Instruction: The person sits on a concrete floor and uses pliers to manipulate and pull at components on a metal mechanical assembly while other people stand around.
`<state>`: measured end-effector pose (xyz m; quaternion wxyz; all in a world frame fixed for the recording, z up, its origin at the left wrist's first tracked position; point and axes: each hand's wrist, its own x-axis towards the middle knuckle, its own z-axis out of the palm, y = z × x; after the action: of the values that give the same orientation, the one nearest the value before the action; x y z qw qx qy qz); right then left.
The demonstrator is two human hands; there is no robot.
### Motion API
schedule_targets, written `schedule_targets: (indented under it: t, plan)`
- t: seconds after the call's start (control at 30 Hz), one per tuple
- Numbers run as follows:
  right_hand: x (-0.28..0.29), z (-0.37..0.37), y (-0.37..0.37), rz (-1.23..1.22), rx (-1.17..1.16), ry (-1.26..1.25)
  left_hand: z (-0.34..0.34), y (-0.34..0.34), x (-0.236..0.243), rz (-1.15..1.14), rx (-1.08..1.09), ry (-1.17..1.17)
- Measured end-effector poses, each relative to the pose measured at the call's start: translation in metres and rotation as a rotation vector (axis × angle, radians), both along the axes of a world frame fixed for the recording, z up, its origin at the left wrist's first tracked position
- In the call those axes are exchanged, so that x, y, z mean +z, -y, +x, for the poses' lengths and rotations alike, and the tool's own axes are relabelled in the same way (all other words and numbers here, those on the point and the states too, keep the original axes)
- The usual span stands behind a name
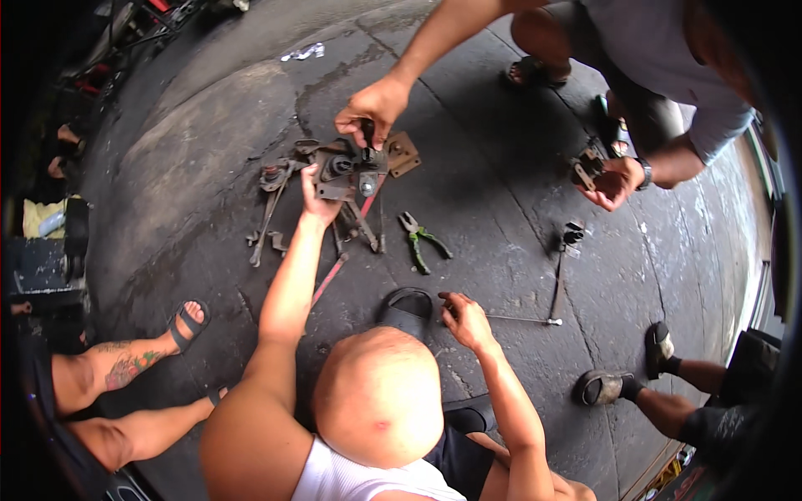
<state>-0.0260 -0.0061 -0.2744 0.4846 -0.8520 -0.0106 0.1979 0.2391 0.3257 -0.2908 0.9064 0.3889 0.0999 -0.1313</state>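
Note:
My left hand (314,199) grips the near left edge of a greasy metal bracket assembly (338,167), which has a round mount and a flat plate. Part of its fingers is hidden by the plate. My right hand (468,321) hangs over the floor, index finger stretched out and the others loosely bent, apparently holding nothing. Beside it is a thin metal rod (522,318), its left end hidden by the hand. Across from me, a co-worker's hand (378,107) holds a small dark part on top of the assembly. Green-handled pliers (422,242) lie spread between my hands.
Several linkage rods (269,213) and a red bar (330,280) lie around the assembly. The co-worker's other hand (616,182) holds a small metal part. A jointed lever (560,275) lies at right. Other people's sandalled feet (190,324) and slippers (603,388) flank me.

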Motion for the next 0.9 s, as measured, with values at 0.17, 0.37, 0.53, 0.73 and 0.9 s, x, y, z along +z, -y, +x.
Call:
schedule_targets:
  t: [0.17, 0.37, 0.53, 0.73, 0.9]
  plan:
    - [0.004, -0.005, 0.003, -0.034, 0.031, -0.040, -0.015, 0.012, 0.005, -0.023, 0.025, -0.018]
    - [-0.001, -0.005, 0.008, -0.020, 0.008, -0.053, -0.014, 0.011, 0.003, -0.045, -0.104, 0.009]
    - [-0.007, -0.010, 0.009, -0.039, 0.017, 0.016, -0.016, 0.014, 0.005, 0.010, -0.084, 0.025]
    - [-0.011, -0.007, 0.006, -0.046, 0.019, -0.005, -0.009, 0.009, 0.002, -0.014, -0.091, 0.025]
    - [-0.012, -0.008, 0.010, -0.062, 0.017, -0.035, -0.002, 0.023, -0.004, 0.173, -0.043, -0.041]
